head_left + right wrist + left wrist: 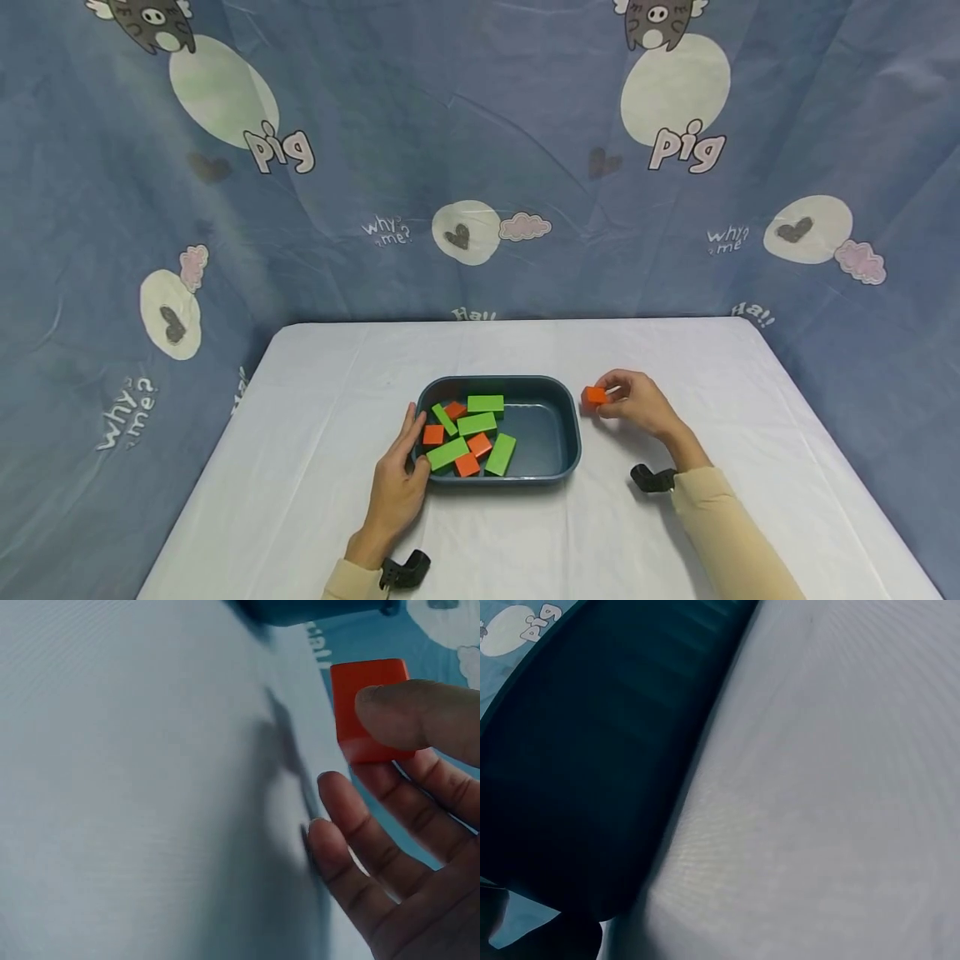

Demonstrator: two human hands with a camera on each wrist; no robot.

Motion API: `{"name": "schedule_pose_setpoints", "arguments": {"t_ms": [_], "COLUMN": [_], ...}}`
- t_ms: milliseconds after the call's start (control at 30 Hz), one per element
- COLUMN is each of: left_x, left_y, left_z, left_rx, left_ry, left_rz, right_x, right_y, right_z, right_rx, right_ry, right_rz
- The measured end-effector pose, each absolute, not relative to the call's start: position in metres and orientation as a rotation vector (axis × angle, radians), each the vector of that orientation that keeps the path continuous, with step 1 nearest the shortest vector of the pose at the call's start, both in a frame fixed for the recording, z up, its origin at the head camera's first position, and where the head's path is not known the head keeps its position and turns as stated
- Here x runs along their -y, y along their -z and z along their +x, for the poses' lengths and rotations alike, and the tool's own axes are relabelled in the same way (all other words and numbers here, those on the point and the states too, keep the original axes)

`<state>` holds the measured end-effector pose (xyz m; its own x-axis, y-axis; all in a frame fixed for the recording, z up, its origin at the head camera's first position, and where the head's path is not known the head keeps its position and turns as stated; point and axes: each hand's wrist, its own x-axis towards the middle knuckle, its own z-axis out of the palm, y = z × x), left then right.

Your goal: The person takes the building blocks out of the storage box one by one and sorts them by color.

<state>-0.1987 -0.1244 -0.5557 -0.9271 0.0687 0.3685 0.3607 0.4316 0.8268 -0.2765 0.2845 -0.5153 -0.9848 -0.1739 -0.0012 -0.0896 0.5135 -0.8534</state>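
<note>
A dark blue tray (543, 467) stands on the white table, with several green blocks (485, 404) and orange blocks (467, 464) in its left half. My left hand (397, 483) rests against the tray's left end, fingers along the wall and thumb near the front corner. Just beyond the tray's right end, my right hand (637, 407) pinches an orange block (371, 712) between thumb and fingers, as the right wrist view shows up close. The other fingers of that hand stay spread. In the left wrist view, the tray's dark side (592, 765) fills the left part.
White cloth (525, 542) covers the table around the tray. A blue printed curtain (480, 125) hangs behind the table's far edge and along the sides. Each wrist carries a black camera mount (405, 570).
</note>
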Motion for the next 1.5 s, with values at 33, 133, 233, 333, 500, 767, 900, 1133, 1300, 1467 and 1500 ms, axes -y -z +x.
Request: {"name": "schedule_pose_setpoints", "arguments": {"t_ms": [33,133,233,333,500,767,900,1133,1300,1467,1500], "left_x": [0.125,0.126,0.127,0.127,0.127,0.128,0.129,0.129,0.129,0.129,0.130], "left_y": [0.556,0.555,0.555,0.555,0.555,0.557,0.557,0.561,0.561,0.561,0.561], "left_z": [-0.198,-0.196,-0.195,-0.195,-0.196,-0.198,-0.197,-0.198,-0.198,-0.197,-0.197], "left_rx": [2.414,2.419,2.411,2.396,2.371,2.359,2.355,2.349,2.350,2.333,2.331], "left_ry": [1.490,1.497,1.489,1.486,1.501,1.524,1.535,1.551,1.561,1.552,1.551], "left_rz": [-0.368,-0.358,-0.359,-0.363,-0.384,-0.406,-0.410,-0.412,-0.412,-0.428,-0.429], "right_x": [-0.283,-0.280,-0.278,-0.276,-0.273,-0.273,-0.275,-0.284,-0.283,-0.277,-0.275], "right_y": [0.516,0.519,0.521,0.523,0.525,0.532,0.535,0.529,0.519,0.509,0.507], "right_z": [-0.276,-0.277,-0.278,-0.278,-0.278,-0.276,-0.275,-0.272,-0.273,-0.275,-0.276], "right_rx": [-2.657,-2.669,-2.692,-2.717,-2.739,-2.784,-2.731,-2.509,-2.463,-2.494,-2.501], "right_ry": [1.491,1.484,1.454,1.417,1.373,1.360,1.436,1.701,1.783,1.793,1.796], "right_rz": [-0.242,-0.268,-0.302,-0.311,-0.311,-0.278,-0.272,-0.270,-0.258,-0.301,-0.312]}}
